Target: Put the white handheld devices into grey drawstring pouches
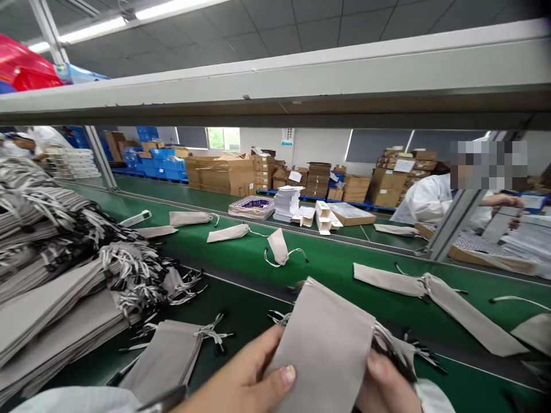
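Note:
A grey drawstring pouch (325,344), seemingly the top one of a small stack, is held at the lower centre between both hands. My left hand (252,373) is closed on its left edge, thumb lying on the flat fabric. At the corded end, my right hand (385,384) grips the right edge; part of its fingers is hidden behind the fabric. White cords with black tips bunch out beside my right hand. Left of my left hand lies another small stack of pouches (166,355) on the dark green bench.
Large piles of pouches (55,310) fill the left side. Single pouches (387,280) lie along the green conveyor belt (241,269). White boxes (286,203) stand beyond it. A shelf (275,86) crosses overhead. At the right, a person (430,198) in white handles a box.

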Demonstrator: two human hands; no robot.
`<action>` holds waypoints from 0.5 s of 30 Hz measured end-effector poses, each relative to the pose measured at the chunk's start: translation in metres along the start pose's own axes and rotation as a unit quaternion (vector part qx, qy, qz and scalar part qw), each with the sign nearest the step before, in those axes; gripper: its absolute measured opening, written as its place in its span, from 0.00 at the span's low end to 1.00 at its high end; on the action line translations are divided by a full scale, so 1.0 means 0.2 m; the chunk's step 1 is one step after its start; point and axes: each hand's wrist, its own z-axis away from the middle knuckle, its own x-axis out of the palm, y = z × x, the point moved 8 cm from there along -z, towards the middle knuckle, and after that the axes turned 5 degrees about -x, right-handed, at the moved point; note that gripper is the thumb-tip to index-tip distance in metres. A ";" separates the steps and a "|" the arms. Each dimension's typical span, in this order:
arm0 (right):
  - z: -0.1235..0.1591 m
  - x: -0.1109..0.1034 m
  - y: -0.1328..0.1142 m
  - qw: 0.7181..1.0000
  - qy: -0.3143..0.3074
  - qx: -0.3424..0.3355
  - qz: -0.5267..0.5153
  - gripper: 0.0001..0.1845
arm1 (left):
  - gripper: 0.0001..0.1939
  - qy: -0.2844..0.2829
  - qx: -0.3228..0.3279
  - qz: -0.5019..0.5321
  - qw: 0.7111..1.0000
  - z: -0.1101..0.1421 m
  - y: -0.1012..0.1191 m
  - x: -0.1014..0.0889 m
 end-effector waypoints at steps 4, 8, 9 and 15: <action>-0.02 -0.21 -0.07 0.983 0.118 0.024 -0.138 0.29 | 0.26 -0.065 0.022 0.108 0.992 -0.08 -0.04 0.18; -0.04 -0.27 -0.08 0.968 0.139 0.103 -0.184 0.24 | 0.28 -0.032 0.009 0.077 0.996 -0.13 -0.04 0.22; -0.05 -0.27 -0.07 0.965 0.149 0.111 -0.183 0.21 | 0.29 -0.029 0.006 0.065 0.997 -0.14 -0.05 0.23; -0.08 -0.24 0.01 0.968 0.161 0.124 -0.147 0.18 | 0.45 -0.036 0.063 -0.049 0.996 -0.15 -0.22 0.28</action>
